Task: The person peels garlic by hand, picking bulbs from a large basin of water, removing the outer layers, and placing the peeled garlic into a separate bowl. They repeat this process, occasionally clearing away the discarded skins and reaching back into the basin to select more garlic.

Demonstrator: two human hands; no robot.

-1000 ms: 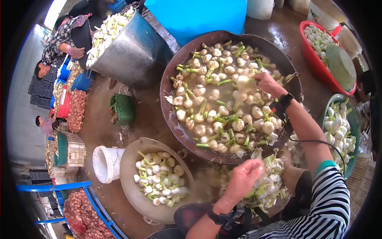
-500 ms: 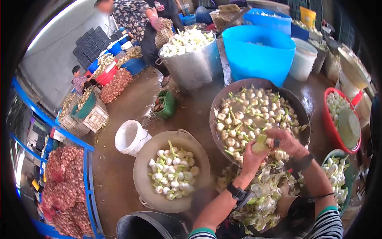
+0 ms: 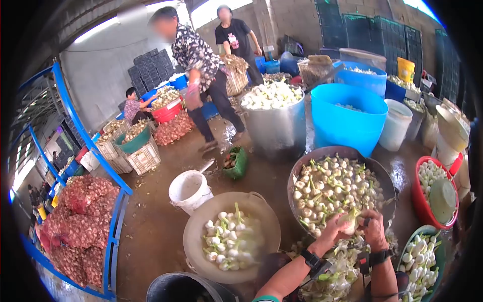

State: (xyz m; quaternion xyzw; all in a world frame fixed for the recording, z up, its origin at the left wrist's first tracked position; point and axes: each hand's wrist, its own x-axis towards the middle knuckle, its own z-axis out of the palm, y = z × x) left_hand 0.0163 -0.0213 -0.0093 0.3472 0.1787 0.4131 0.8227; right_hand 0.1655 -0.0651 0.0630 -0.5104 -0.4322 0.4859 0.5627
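Observation:
My left hand (image 3: 338,229) is closed around a garlic bulb (image 3: 350,217) with pale green outer layers. Close beside it, my right hand (image 3: 373,230) is closed, its fingers pinching the bulb's green leafy end. Both hands are over the near edge of a wide brown basin (image 3: 392,200) full of garlic bulbs (image 3: 334,181) with short green stems. Under my forearms lies a heap of stripped garlic skins and leaves (image 3: 338,272). Cleaner white garlic bulbs (image 3: 226,236) sit in a beige pan (image 3: 269,221) to the left.
A green tub (image 3: 438,251) of garlic is at right, below a red tub (image 3: 421,201). A white bucket (image 3: 188,194), a metal pot (image 3: 274,128) and a blue tub (image 3: 347,121) stand ahead. Blue railing (image 3: 111,241) runs left. One person (image 3: 198,70) walks beyond; others are farther back.
The view has tilted up, showing more of the room. My right hand has closed in on the bulb's leafy end. The person in the patterned shirt leans forward with one arm lowered.

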